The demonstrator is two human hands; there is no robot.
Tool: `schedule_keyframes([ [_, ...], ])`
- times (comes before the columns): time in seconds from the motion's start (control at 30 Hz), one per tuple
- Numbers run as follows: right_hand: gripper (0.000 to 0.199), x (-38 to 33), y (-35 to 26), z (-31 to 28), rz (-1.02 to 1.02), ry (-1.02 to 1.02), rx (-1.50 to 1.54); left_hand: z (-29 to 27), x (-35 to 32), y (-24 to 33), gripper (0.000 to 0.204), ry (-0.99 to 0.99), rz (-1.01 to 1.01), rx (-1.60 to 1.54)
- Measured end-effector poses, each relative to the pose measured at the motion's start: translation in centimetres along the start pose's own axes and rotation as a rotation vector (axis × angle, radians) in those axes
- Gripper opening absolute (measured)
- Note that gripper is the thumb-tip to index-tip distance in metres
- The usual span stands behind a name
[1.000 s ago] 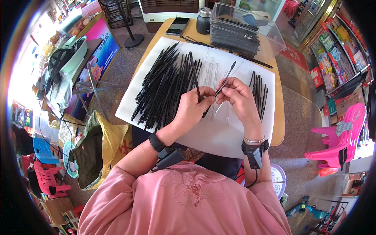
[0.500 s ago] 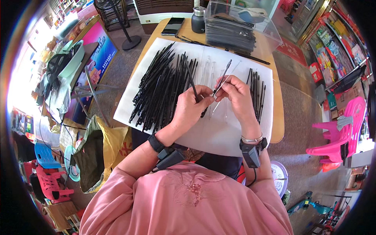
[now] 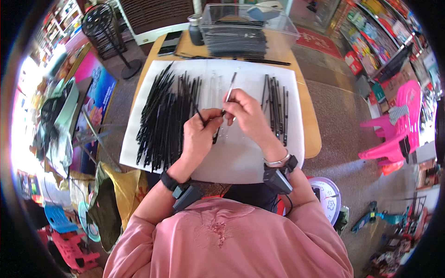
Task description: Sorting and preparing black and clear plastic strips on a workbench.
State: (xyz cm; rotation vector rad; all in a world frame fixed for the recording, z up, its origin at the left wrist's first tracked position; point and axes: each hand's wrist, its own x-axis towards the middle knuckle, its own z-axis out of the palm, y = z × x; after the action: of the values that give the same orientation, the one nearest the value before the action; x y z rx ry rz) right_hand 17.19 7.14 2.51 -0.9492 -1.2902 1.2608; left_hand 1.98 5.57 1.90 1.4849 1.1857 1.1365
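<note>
My left hand (image 3: 200, 134) is closed around a slim black rod (image 3: 197, 105) that slants up and left from the fingers. Its thumb and forefinger meet the fingertips of my right hand (image 3: 244, 112). That hand pinches another thin rod (image 3: 230, 90), dark at its tip and pale or shiny lower down. Where the fingertips meet, the rods' lower ends are partly hidden. Left of my hands, a thick spread of black rods (image 3: 162, 120) lies on a white sheet (image 3: 245, 162). A smaller row of black rods (image 3: 276, 109) lies to the right. Thin clear rods (image 3: 213, 88) lie between them.
At the table's far side (image 3: 306, 106) stand a clear plastic box (image 3: 234, 39) full of dark rods, a dark bottle (image 3: 195, 32) and a phone (image 3: 169, 43). A pink chair (image 3: 398, 125) stands at right. A yellow bag (image 3: 125, 185) sits left of the table.
The whole view has shifted, with the table now further left. My right hand has turned and come closer to my left, and its rod stands more upright. Both hands keep their hold.
</note>
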Motion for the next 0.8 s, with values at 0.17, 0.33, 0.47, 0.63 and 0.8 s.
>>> schedule_keyframes([
  [0.17, 0.01, -0.2, -0.4, 0.0, -0.019, 0.035, -0.011, -0.1, 0.0, -0.1, 0.02, -0.069, -0.124, -0.062],
  [0.33, 0.021, -0.1, -0.9, -0.7, -0.079, 0.113, 0.05, 0.2, -0.6, 0.8, 0.023, -0.109, -0.057, 0.099],
  [0.47, 0.03, -2.0, -2.0, 0.5, -0.101, 0.208, -0.457, 0.0, -1.6, 2.1, 0.022, -0.258, 0.03, 0.185],
  [0.63, 0.027, -2.5, -3.8, -5.0, -0.013, 0.44, -0.618, -3.8, -2.9, 2.2, 0.019, -0.132, 0.293, 0.49],
  [0.8, 0.03, -2.1, -2.2, -10.2, 0.211, 0.412, -0.9, -6.2, -2.6, 1.1, 0.017, -0.035, 0.26, 0.87],
])
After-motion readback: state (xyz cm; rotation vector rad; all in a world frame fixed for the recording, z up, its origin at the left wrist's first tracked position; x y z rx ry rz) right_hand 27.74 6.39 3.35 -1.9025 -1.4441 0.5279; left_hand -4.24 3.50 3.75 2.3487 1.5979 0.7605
